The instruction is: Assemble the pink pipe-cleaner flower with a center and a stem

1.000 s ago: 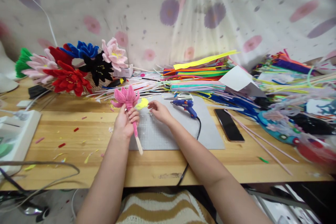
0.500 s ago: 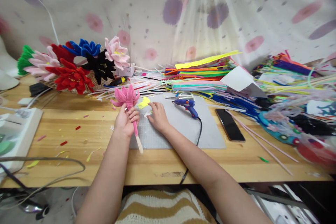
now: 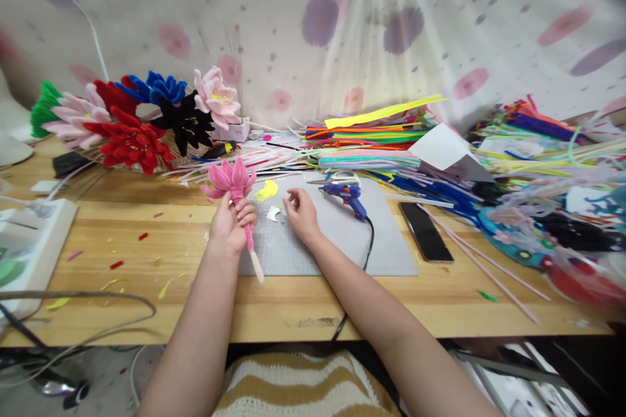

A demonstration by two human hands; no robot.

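My left hand (image 3: 232, 225) is closed around the stem of a pink pipe-cleaner flower (image 3: 229, 177), held upright with its petals above the fingers. The pale bare end of the stem sticks out below my fist. My right hand (image 3: 302, 214) hovers over the grey cutting mat (image 3: 337, 254), fingers loosely bent and thumb apart from them, with nothing visible in it. Left of it on the mat lie a yellow scrap (image 3: 267, 191) and a small white scrap (image 3: 272, 212). A blue hot glue gun (image 3: 346, 194) rests to its right, with scissors (image 3: 345, 178) just behind.
Finished flowers (image 3: 132, 137) stand at the back left. Bundles of coloured pipe cleaners (image 3: 376, 143) line the back. A phone (image 3: 425, 232) lies right of the mat. A power strip (image 3: 44, 247) sits at the left, and the glue gun's cord (image 3: 368, 247) crosses the mat.
My right hand has drawn back to the right from the yellow and white scraps, and its fingers have curled. My left hand still holds the pink flower.
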